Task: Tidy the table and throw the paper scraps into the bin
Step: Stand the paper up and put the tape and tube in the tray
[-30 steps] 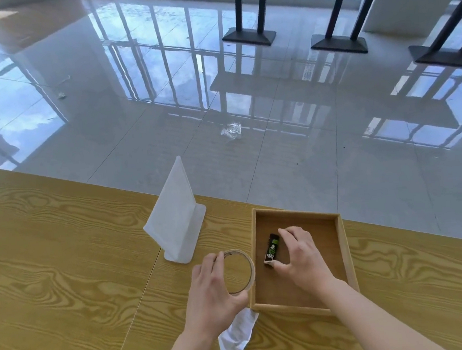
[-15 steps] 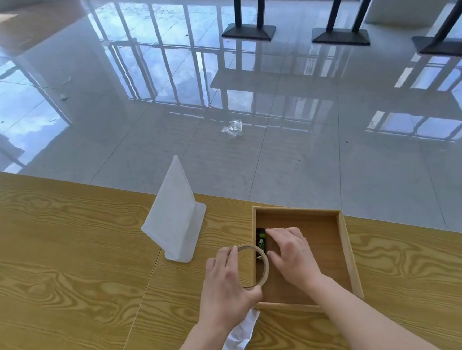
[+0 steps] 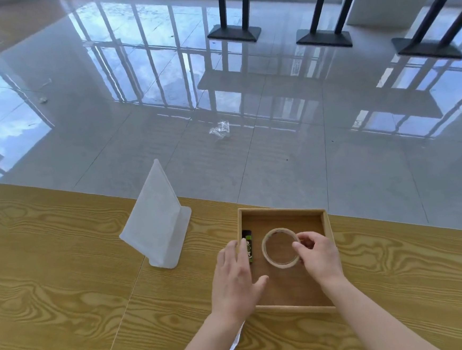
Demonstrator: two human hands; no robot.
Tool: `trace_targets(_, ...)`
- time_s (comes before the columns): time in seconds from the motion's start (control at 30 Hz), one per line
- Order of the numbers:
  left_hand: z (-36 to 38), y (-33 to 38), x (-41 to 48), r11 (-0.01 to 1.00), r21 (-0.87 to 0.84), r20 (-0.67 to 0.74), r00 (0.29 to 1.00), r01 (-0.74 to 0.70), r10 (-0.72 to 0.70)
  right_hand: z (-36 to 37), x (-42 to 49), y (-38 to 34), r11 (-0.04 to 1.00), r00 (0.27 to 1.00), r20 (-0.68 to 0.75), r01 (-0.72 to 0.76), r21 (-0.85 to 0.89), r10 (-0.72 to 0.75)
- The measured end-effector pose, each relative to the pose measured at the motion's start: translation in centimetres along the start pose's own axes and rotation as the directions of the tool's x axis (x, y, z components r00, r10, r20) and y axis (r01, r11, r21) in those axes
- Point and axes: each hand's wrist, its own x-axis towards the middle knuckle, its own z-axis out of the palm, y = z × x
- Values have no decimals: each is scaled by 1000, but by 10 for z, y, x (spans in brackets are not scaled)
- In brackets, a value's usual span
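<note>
Now the right hand [image 3: 317, 253] pinches the tape roll [image 3: 281, 248] inside the wooden tray [image 3: 283, 216], while the left hand [image 3: 236, 280] hovers open, holding nothing.

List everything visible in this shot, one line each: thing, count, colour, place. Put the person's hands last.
table: one, yellow wood grain, fills the lower part of the view.
wooden tray: one, light brown, on the table near its far edge.
tape roll: one, pale beige ring, lying flat inside the tray.
small black and green item: one, against the tray's left wall; what it is cannot be told.
sign stand: one, white, upright on the table left of the tray.
paper scrap: one, white, on the table, partly under the left forearm.
clear wrapper: one, transparent, on the grey floor beyond the table.
black table bases: three, at the far end of the floor.
left hand: open, over the tray's left wall.
right hand: fingers on the tape roll's right edge.
</note>
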Motion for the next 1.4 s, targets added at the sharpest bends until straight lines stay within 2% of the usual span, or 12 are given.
trace_targets(0.13,3,-17,-11,994,-61,7,996,94,-94,5,4,2,995,1000,-11,12,-103,-13)
trace_targets(0.33,-3,-12,25,997,26,-13,997,75,-75,9,0,-2,975,994,-9,104,-196,-108)
trace_targets(0.6,-4,-14,61,996,71,25,998,53,-55,11,-9,5,909,960,164,269,-319,-227)
trace_targets(0.67,-3,-14,65,997,62,16,998,56,-57,14,-7,4,876,949,166,312,-369,-268)
trace_targets(0.8,-2,-13,70,996,22,8,997,81,-81,21,0,-5,856,951,124,308,-416,-282)
trace_targets(1.1,2,-18,74,990,1,10,990,144,-144,33,6,-12,868,954,41,288,-404,-297)
trace_targets(1.23,2,-18,68,969,-140,46,979,204,-199,29,3,-11,887,950,53,305,-347,-306)
trace_targets(1.33,1,-21,54,961,-177,71,977,211,-202,14,-3,-9,916,959,76,285,-282,-275)
trace_targets(1.4,0,-23,42,958,-193,84,976,212,-199,-1,-11,-3,907,954,57,298,-297,-295)
